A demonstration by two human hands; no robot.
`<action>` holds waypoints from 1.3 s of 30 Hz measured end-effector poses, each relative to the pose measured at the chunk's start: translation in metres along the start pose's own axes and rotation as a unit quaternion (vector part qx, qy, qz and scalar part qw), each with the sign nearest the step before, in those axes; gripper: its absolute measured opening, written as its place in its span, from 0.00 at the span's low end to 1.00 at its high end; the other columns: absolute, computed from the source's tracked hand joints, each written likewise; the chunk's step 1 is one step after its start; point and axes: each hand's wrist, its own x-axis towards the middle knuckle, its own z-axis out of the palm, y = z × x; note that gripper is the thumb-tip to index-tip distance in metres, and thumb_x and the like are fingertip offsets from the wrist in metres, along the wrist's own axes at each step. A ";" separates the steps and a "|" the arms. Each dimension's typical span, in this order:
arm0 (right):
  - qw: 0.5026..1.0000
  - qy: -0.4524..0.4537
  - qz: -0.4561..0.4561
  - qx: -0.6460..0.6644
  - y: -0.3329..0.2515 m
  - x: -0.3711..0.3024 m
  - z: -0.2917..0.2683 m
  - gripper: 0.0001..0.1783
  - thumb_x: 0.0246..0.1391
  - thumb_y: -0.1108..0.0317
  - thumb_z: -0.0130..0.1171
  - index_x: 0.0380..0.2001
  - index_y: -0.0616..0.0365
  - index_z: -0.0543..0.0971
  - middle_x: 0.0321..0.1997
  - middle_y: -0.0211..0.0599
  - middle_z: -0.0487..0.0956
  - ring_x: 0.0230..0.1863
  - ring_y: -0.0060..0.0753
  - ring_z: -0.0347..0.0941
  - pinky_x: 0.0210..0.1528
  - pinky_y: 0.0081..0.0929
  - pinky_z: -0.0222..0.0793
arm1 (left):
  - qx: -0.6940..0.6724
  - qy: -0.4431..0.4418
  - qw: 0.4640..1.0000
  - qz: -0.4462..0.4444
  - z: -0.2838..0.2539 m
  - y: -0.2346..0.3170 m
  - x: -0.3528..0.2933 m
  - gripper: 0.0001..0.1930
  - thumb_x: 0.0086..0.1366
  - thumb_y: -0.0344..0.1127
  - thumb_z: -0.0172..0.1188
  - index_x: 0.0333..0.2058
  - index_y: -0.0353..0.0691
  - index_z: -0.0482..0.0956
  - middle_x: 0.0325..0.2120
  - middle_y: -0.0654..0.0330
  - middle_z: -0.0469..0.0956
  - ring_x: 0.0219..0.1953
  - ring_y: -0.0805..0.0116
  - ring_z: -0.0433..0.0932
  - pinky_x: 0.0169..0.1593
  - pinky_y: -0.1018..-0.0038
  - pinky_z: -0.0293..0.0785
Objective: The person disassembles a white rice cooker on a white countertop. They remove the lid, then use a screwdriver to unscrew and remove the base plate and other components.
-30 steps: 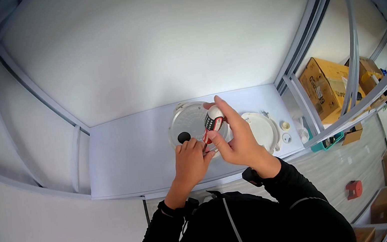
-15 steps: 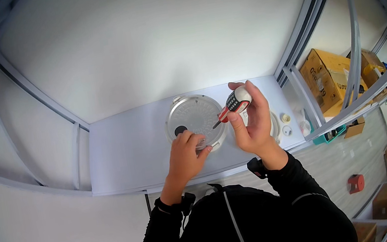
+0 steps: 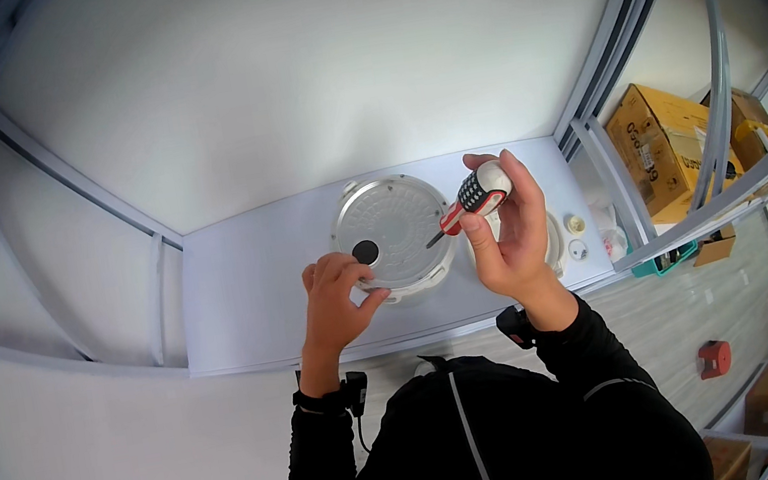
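A round silver metal disc with a pale rim (image 3: pixel 398 220) lies on the white table, a round black disc (image 3: pixel 365 252) at its left side. My left hand (image 3: pixel 333 300) is at the lower left rim, thumb and fingers apart, with no held thing showing; whether the fingertips touch the rim I cannot tell. Raised over the right side is my right hand (image 3: pixel 518 244), closed around the handle of a screwdriver (image 3: pixel 482 189) coloured white, black and red. Its dark shaft slants down to the left over the metal disc's right edge. Behind the right hand, a second pale round part (image 3: pixel 558 248) is partly hidden.
Right of my right hand lie a small cream ring-shaped roll (image 3: pixel 575 225) and a small white round piece (image 3: pixel 579 250). Grey frame posts (image 3: pixel 611 179) bound the table's right end. Beyond are cardboard boxes (image 3: pixel 665 145), a teal basket (image 3: pixel 661 262) and a red stool (image 3: pixel 714 358).
My left hand has moved left, from the metal disc's lower middle to its lower left rim, and its fingers spread apart. The right hand still holds the screwdriver. The whole view has shifted slightly.
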 end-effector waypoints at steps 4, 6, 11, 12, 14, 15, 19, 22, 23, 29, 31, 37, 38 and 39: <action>1.000 -0.006 -0.008 0.006 0.001 0.000 -0.002 0.40 0.65 0.75 0.65 0.76 0.64 0.59 0.60 0.59 0.75 0.63 0.53 0.77 0.57 0.40 0.76 | 0.028 -0.001 1.000 0.000 0.020 0.014 0.003 0.18 0.48 0.45 0.83 0.30 0.50 0.81 0.36 0.70 0.77 0.44 0.66 0.74 0.51 0.62 0.56; 1.000 -0.012 -0.014 0.005 0.001 0.001 -0.005 0.41 0.64 0.76 0.66 0.76 0.63 0.59 0.60 0.58 0.75 0.63 0.52 0.77 0.56 0.40 0.76 | 0.038 0.029 0.999 -0.004 0.039 0.024 0.003 0.19 0.47 0.49 0.83 0.29 0.51 0.80 0.33 0.73 0.77 0.42 0.68 0.74 0.49 0.63 0.55; 1.000 -0.010 0.000 -0.011 0.003 -0.001 -0.007 0.40 0.60 0.75 0.71 0.72 0.64 0.64 0.59 0.57 0.78 0.60 0.49 0.79 0.57 0.40 0.77 | 0.082 0.123 0.989 -0.021 0.082 0.050 0.006 0.20 0.47 0.52 0.82 0.28 0.52 0.80 0.29 0.75 0.76 0.38 0.69 0.73 0.48 0.62 0.55; 1.000 -0.015 -0.001 -0.019 0.004 -0.002 -0.009 0.40 0.59 0.75 0.72 0.71 0.64 0.66 0.59 0.57 0.79 0.59 0.49 0.80 0.57 0.40 0.76 | 0.087 0.131 0.987 -0.022 0.086 0.052 0.008 0.20 0.48 0.52 0.82 0.28 0.52 0.80 0.29 0.75 0.76 0.38 0.69 0.73 0.48 0.62 0.55; 0.999 -0.025 0.012 -0.016 0.005 -0.004 -0.010 0.39 0.57 0.75 0.73 0.70 0.64 0.68 0.59 0.57 0.80 0.58 0.49 0.81 0.58 0.39 0.76 | 0.079 0.129 0.988 -0.022 0.087 0.055 0.010 0.19 0.48 0.51 0.82 0.28 0.52 0.80 0.29 0.75 0.76 0.38 0.68 0.73 0.48 0.62 0.55; 0.999 -0.029 0.019 -0.015 0.005 -0.004 -0.011 0.39 0.56 0.75 0.74 0.69 0.64 0.69 0.59 0.58 0.80 0.57 0.50 0.81 0.58 0.39 0.76 | 0.067 0.118 0.990 -0.022 0.082 0.056 0.011 0.18 0.49 0.50 0.82 0.29 0.52 0.80 0.29 0.74 0.76 0.38 0.68 0.74 0.48 0.62 0.56; 0.997 -0.070 0.004 -0.018 0.008 -0.014 -0.010 0.41 0.56 0.73 0.75 0.70 0.62 0.67 0.59 0.58 0.80 0.58 0.53 0.81 0.58 0.40 0.76 | 0.011 0.084 0.996 -0.014 0.066 0.051 0.006 0.15 0.52 0.46 0.80 0.30 0.52 0.80 0.31 0.73 0.76 0.38 0.68 0.74 0.49 0.62 0.56; 0.993 -0.113 -0.021 -0.025 0.004 -0.015 -0.008 0.44 0.57 0.71 0.76 0.73 0.60 0.64 0.57 0.59 0.80 0.58 0.54 0.81 0.56 0.40 0.77 | 0.006 0.067 0.997 -0.022 0.062 0.046 0.001 0.13 0.54 0.41 0.78 0.32 0.52 0.81 0.33 0.73 0.77 0.39 0.67 0.75 0.49 0.62 0.56; 0.993 -0.115 -0.022 -0.020 0.004 -0.015 -0.007 0.44 0.58 0.71 0.76 0.72 0.60 0.64 0.57 0.60 0.80 0.58 0.54 0.81 0.56 0.41 0.77 | 0.007 0.062 0.998 -0.027 0.061 0.048 0.002 0.12 0.55 0.40 0.78 0.32 0.52 0.81 0.33 0.73 0.77 0.40 0.67 0.75 0.49 0.62 0.56; 0.993 -0.116 -0.025 0.000 0.008 -0.021 0.000 0.42 0.58 0.70 0.75 0.71 0.59 0.66 0.59 0.62 0.80 0.58 0.54 0.81 0.56 0.41 0.78 | 0.008 0.022 0.998 -0.052 0.056 0.053 0.007 0.11 0.57 0.38 0.76 0.35 0.50 0.82 0.36 0.72 0.77 0.42 0.67 0.74 0.50 0.62 0.56; 0.993 -0.113 -0.021 0.001 0.008 -0.023 0.001 0.41 0.59 0.70 0.75 0.71 0.59 0.66 0.59 0.62 0.80 0.58 0.54 0.81 0.56 0.41 0.78 | 0.010 0.011 0.998 -0.058 0.055 0.053 0.007 0.11 0.57 0.38 0.76 0.35 0.50 0.82 0.35 0.72 0.77 0.42 0.67 0.74 0.49 0.61 0.56; 0.992 -0.121 -0.017 -0.012 0.006 -0.026 0.000 0.40 0.59 0.70 0.75 0.70 0.59 0.66 0.58 0.62 0.80 0.57 0.55 0.82 0.56 0.41 0.78 | 0.015 0.005 0.998 -0.066 0.054 0.055 0.008 0.11 0.58 0.39 0.76 0.36 0.50 0.83 0.36 0.73 0.77 0.42 0.68 0.74 0.50 0.61 0.56; 0.992 -0.124 -0.018 -0.014 0.006 -0.026 -0.001 0.40 0.58 0.70 0.76 0.70 0.59 0.67 0.59 0.62 0.80 0.57 0.55 0.81 0.56 0.40 0.78 | 0.015 0.003 0.998 -0.066 0.054 0.055 0.008 0.11 0.58 0.39 0.76 0.36 0.50 0.83 0.36 0.73 0.77 0.42 0.68 0.74 0.50 0.61 0.56; 0.992 -0.126 -0.018 -0.015 0.006 -0.026 -0.001 0.41 0.57 0.69 0.76 0.70 0.59 0.67 0.59 0.61 0.80 0.57 0.55 0.81 0.56 0.40 0.78 | 0.015 0.001 0.998 -0.066 0.054 0.054 0.008 0.11 0.58 0.40 0.76 0.36 0.50 0.83 0.36 0.73 0.77 0.42 0.68 0.74 0.50 0.61 0.56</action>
